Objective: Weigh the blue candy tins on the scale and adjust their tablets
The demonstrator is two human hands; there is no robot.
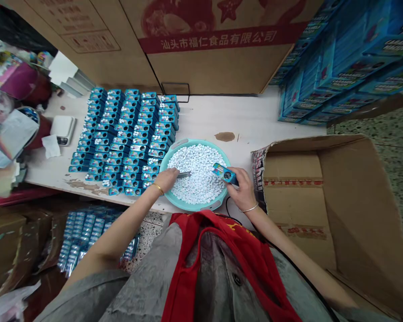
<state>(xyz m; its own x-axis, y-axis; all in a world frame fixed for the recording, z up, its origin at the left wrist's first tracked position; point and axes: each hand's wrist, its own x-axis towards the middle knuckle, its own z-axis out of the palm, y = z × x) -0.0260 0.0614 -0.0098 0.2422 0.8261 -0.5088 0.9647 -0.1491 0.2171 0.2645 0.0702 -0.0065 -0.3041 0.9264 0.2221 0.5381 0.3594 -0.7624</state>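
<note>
Basin (192,207): near rim at the table (251,112) edge; rows (124,138) just beside on the left; open carton (293,179) to the right. Table surface extends beyond the basin's far rim. Left hand (167,180), at the basin's left rim: fingers closed around a grey tool (184,175). Right hand (242,187): fingers gripping a box (220,171) above the basin's pellets (198,163)

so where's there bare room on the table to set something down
Widest bare patch: the tabletop beyond the basin, bordered by the blue boxes, the large carton and the stacked blue packs. Crowded: left of the basin, where the boxes stand close, and right, where the right hand is, beside the open carton.
</note>
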